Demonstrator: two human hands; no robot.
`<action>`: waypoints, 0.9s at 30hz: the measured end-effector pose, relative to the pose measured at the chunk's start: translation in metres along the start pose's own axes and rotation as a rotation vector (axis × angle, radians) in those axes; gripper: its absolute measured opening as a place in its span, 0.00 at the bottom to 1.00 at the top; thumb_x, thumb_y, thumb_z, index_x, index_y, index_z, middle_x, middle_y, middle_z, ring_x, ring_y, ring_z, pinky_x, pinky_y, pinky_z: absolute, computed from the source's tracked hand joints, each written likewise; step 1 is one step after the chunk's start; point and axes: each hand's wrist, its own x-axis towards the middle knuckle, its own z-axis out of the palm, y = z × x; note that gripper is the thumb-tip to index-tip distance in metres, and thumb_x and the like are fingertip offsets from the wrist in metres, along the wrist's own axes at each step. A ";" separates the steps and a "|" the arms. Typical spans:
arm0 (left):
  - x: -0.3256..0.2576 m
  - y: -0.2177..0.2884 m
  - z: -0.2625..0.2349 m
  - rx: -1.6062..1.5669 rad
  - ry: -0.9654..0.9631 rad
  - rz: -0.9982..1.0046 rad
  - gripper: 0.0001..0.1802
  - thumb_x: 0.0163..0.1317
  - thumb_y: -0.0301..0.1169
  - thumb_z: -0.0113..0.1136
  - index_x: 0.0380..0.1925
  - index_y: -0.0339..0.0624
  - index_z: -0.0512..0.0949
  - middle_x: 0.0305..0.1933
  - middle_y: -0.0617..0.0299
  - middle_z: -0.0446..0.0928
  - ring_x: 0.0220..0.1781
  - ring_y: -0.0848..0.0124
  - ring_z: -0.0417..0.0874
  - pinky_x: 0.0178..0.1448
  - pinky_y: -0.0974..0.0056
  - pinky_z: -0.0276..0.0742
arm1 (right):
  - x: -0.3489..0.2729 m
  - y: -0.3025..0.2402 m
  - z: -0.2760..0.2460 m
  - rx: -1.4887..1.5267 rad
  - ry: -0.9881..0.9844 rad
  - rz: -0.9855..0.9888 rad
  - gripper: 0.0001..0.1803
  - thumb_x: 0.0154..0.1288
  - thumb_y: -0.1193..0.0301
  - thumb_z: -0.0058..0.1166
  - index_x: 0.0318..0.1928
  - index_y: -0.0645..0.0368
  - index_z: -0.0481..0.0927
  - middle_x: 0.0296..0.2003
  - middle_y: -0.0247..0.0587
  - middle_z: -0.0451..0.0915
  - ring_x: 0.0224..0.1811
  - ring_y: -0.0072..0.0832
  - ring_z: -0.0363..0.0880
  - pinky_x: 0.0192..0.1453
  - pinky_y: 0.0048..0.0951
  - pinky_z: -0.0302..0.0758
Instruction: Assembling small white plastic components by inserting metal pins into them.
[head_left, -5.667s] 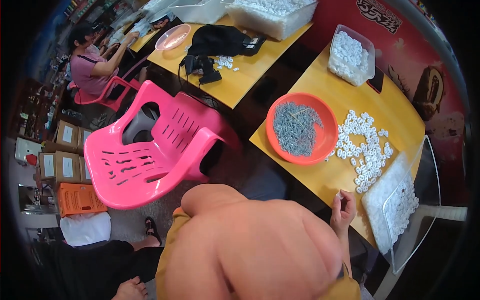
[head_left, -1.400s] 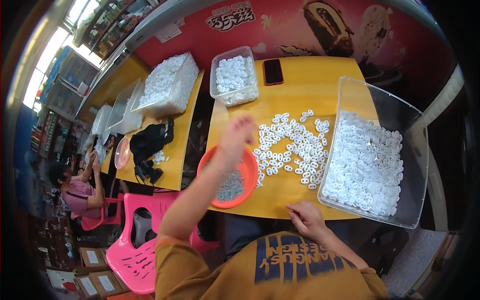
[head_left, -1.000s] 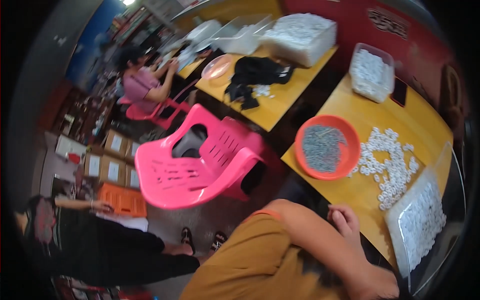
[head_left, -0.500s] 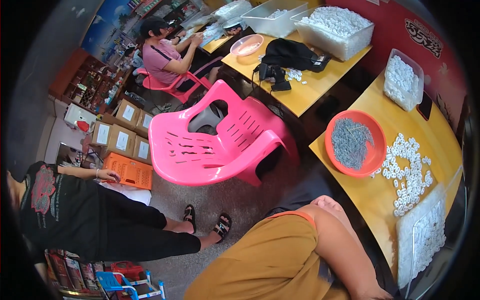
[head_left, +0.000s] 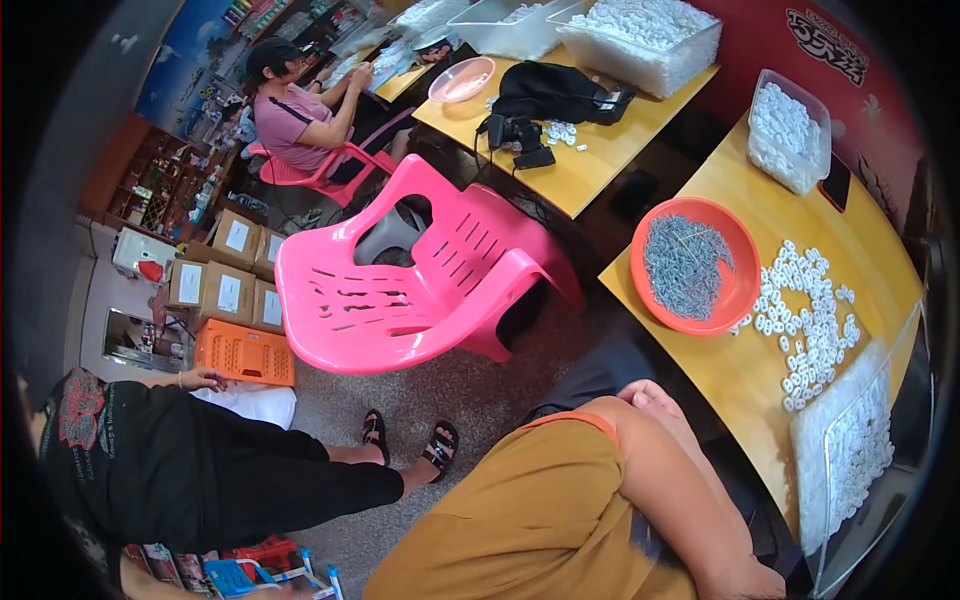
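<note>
Dotting the table (head_left: 740, 385), white pieces (head_left: 815, 345) lie apart from the right fingers (head_left: 650, 393), whose opening and hold I can't tell.

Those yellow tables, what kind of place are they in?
Maybe a small workshop: there's an orange bowl of small grey parts, a clear tub of white pieces, and a seated worker in purple.

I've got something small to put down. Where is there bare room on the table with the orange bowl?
On the table, one free patch lies between the orange bowl, the small tub and the white pieces; another, along the near edge, lies between the bowl, the pieces and the large tub. It is crowded among the scattered pieces.
</note>
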 end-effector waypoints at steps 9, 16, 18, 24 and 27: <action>0.008 0.020 0.007 0.054 -0.030 -0.366 0.14 0.47 0.36 0.52 0.18 0.34 0.75 0.19 0.46 0.74 0.24 0.51 0.76 0.27 0.55 0.71 | -0.003 0.001 -0.004 -0.119 0.000 0.035 0.07 0.67 0.66 0.47 0.37 0.55 0.71 0.31 0.26 0.73 0.32 0.10 0.69 0.36 0.16 0.69; 0.009 0.023 0.006 0.048 -0.109 -0.398 0.10 0.41 0.33 0.54 0.15 0.36 0.75 0.17 0.48 0.73 0.22 0.51 0.76 0.25 0.55 0.71 | -0.007 -0.005 0.004 0.032 -0.056 -0.042 0.07 0.67 0.67 0.47 0.39 0.57 0.71 0.33 0.27 0.73 0.35 0.10 0.70 0.38 0.17 0.69; 0.007 0.025 0.008 -0.008 -0.005 -0.409 0.09 0.41 0.31 0.53 0.15 0.35 0.75 0.19 0.48 0.73 0.24 0.51 0.77 0.27 0.55 0.72 | -0.010 -0.004 -0.001 0.035 -0.064 -0.026 0.07 0.67 0.67 0.47 0.39 0.57 0.71 0.33 0.27 0.74 0.35 0.10 0.70 0.38 0.17 0.69; 0.003 0.023 0.011 -0.059 0.024 -0.444 0.08 0.44 0.30 0.52 0.16 0.35 0.74 0.22 0.50 0.72 0.27 0.52 0.76 0.31 0.55 0.72 | -0.014 0.006 -0.017 -0.011 -0.117 -0.059 0.08 0.67 0.67 0.47 0.39 0.58 0.71 0.33 0.26 0.73 0.34 0.10 0.69 0.38 0.16 0.69; 0.004 0.021 0.010 -0.076 0.013 -0.440 0.07 0.44 0.29 0.52 0.17 0.36 0.73 0.22 0.50 0.71 0.27 0.53 0.75 0.31 0.56 0.72 | -0.016 -0.001 -0.010 0.016 -0.127 -0.090 0.08 0.67 0.67 0.47 0.38 0.58 0.71 0.31 0.25 0.73 0.33 0.09 0.69 0.37 0.16 0.68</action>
